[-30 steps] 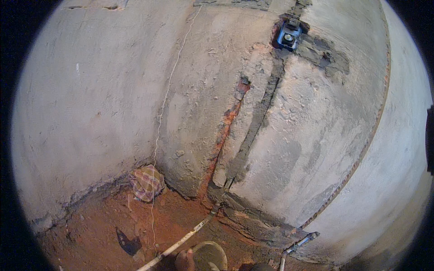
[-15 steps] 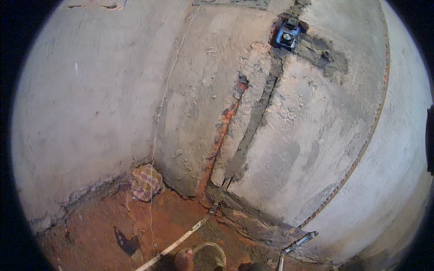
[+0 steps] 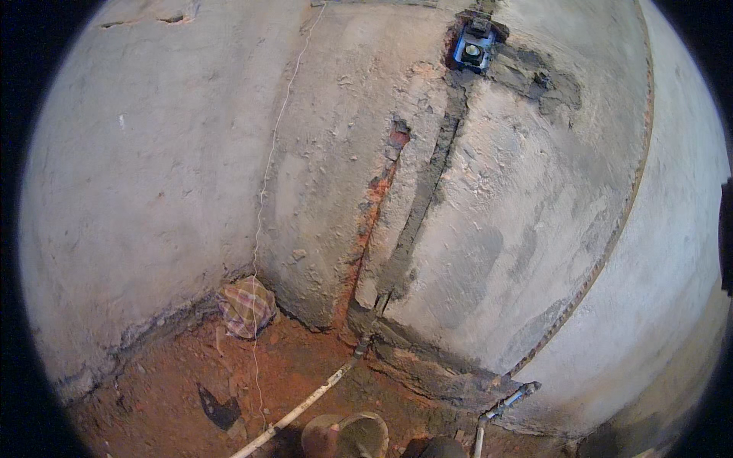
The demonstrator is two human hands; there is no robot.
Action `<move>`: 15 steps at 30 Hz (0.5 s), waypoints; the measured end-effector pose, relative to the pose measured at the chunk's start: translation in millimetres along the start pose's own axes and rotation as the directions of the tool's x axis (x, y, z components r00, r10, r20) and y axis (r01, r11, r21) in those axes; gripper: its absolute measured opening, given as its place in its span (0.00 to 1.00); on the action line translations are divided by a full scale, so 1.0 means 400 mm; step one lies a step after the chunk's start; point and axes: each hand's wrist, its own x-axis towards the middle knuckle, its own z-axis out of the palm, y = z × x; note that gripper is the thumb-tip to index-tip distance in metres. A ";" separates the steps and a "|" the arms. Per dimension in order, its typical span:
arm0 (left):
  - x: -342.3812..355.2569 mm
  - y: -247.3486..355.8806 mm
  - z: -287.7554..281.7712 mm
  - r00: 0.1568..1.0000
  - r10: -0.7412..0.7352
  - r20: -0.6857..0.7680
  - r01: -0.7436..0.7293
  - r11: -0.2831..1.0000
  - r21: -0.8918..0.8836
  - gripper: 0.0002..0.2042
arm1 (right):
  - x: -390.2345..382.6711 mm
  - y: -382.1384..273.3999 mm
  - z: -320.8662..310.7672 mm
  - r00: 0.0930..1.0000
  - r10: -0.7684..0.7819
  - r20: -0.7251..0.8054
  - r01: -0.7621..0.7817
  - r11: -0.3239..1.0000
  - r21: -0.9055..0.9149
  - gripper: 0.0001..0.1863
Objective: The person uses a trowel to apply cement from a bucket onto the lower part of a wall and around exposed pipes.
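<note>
At the lower edge, a round grey container point(image 3: 366, 441) with a pale curved rim is cut off by the picture's bottom. A reddish patch point(image 3: 333, 441) against its left side looks like part of my left hand; the fingers are too dim and blurred to make out their grip. Beside it, to the left, is a rounded brownish shape point(image 3: 314, 437) whose kind I cannot tell. My right hand does not show. A pale pipe point(image 3: 301, 408) runs diagonally along the reddish ground, just left of these shapes, toward the foot of the wall.
A blue-framed fitting point(image 3: 472, 53) sits recessed in the wall above a cement-filled channel point(image 3: 420, 202). Left of it runs an open brick-red groove point(image 3: 372, 206). A checked cloth bundle point(image 3: 247, 307) lies in the corner under a hanging white string point(image 3: 263, 183). A short pipe with a blue part point(image 3: 508, 402) stands lower right.
The view has tilted and shifted slightly, so the wall fitting sits higher and further left. The container shows a little further right, and the brownish shape on its left has come into fuller view.
</note>
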 end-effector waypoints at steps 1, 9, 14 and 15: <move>-0.004 0.001 0.001 1.000 0.012 -0.008 -0.012 1.000 0.006 0.13 | -0.007 -0.004 0.000 1.000 0.002 -0.004 -0.002 1.000 -0.006 0.22; -0.006 -0.014 -0.011 0.970 0.242 -0.025 -0.237 0.963 0.127 0.12 | -0.066 -0.069 0.047 0.970 0.121 -0.209 -0.204 0.875 -0.440 0.22; -0.011 0.046 -0.042 0.999 -0.035 -0.024 0.039 0.983 0.181 0.16 | -0.015 0.132 -0.199 0.745 -0.587 0.315 0.059 0.529 0.847 0.16; -0.006 0.030 -0.041 0.998 -0.045 -0.051 0.052 0.985 0.162 0.17 | 0.010 0.176 -0.211 0.667 -0.656 0.354 -0.044 0.439 0.897 0.16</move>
